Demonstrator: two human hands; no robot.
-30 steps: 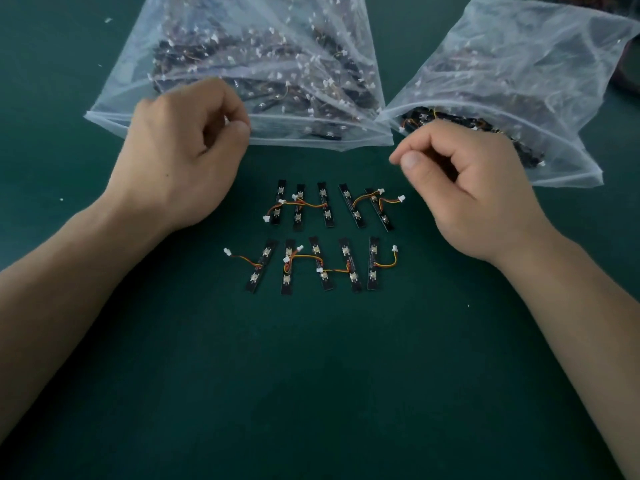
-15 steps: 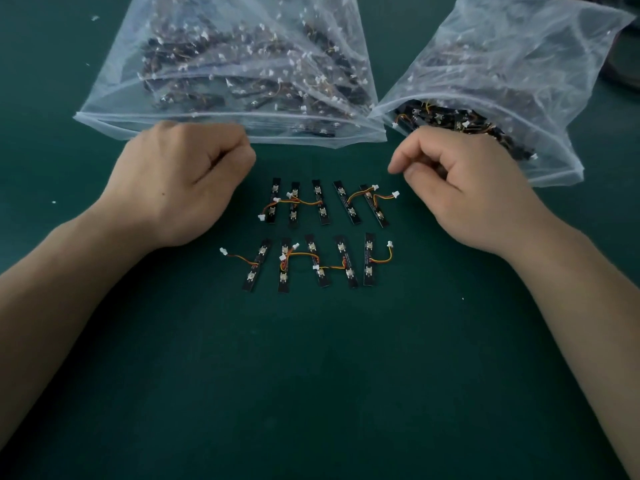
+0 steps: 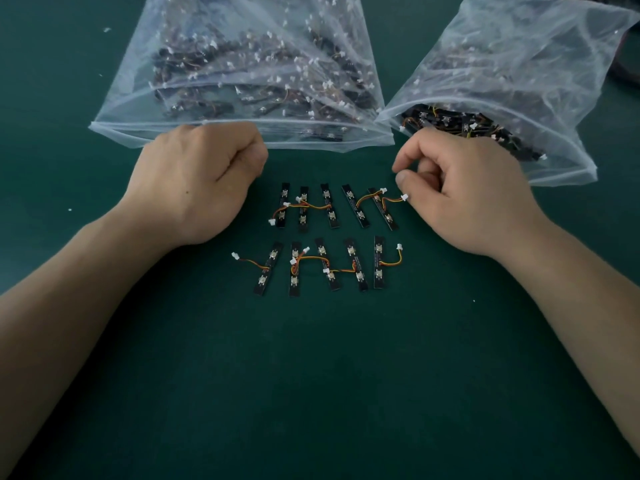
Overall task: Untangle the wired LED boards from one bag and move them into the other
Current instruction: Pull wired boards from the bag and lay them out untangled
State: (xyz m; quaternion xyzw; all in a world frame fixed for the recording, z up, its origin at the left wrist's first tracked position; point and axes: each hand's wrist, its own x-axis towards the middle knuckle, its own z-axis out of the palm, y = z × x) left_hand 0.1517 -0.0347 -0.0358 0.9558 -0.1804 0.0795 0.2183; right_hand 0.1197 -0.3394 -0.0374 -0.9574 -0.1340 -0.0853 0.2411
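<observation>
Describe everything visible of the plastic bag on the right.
The right bag is a clear, crinkled plastic zip bag lying slanted on the green table, with its mouth toward the person. The mouth gapes and shows dark LED boards with orange and yellow wires and white connectors. Farther back the plastic is hazy. Its near-left corner meets the left bag. The right hand overlaps its lip in view, but contact cannot be judged.

Left hand (image 3: 194, 181) off left bag (image 3: 329, 142) edge, curled into fist; right hand (image 3: 464, 192) lowered, thumb beside white connector (image 3: 403, 196).
</observation>
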